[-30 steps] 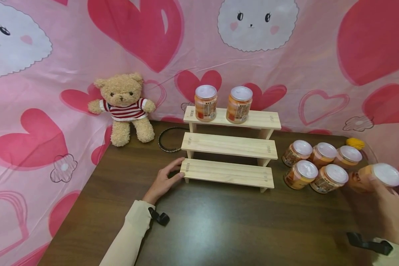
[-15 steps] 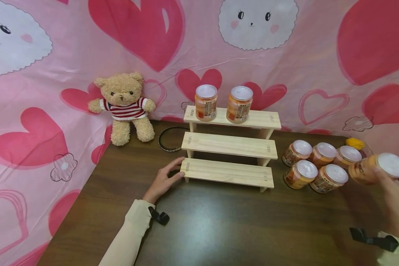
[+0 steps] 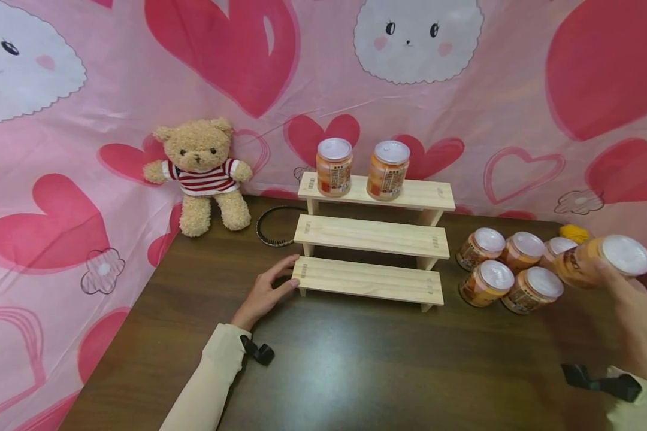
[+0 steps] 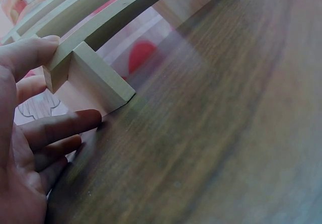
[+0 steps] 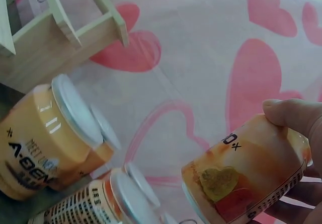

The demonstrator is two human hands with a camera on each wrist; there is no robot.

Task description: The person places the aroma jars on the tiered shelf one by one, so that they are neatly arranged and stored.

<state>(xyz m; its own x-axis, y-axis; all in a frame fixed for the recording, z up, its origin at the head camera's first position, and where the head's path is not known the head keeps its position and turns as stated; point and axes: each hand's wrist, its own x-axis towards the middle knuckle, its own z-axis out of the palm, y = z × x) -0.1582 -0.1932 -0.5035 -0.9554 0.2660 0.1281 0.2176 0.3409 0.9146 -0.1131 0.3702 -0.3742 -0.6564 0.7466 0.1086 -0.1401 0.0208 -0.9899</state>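
Note:
On the table stands a three-step wooden display stand [image 3: 369, 281], with two lidded jars, a left jar [image 3: 334, 167] and a right jar [image 3: 388, 170], upright on its top step. My left hand [image 3: 264, 293] pinches the left end of the lowest step between thumb and finger; in the left wrist view its other fingers [image 4: 65, 128] lie near the tabletop. At the far right, my right hand [image 3: 638, 311] grips an orange-labelled jar [image 5: 241, 173] with a pale lid. This jar is tilted and raised off the table, partly covering one of the several standing jars [image 3: 496, 275] beside the stand.
A teddy bear [image 3: 199, 173] in a striped shirt sits at the back left. A black headband [image 3: 272, 227] lies left of the stand. Yellow yarn [image 3: 574, 232] is at the back right. Behind the table [image 3: 356, 365] hangs a pink heart-patterned cloth [image 3: 237, 137].
My right hand has raised the jar from beside the group, and has then shifted it left over the rearmost right jar. The left hand has stayed on the stand.

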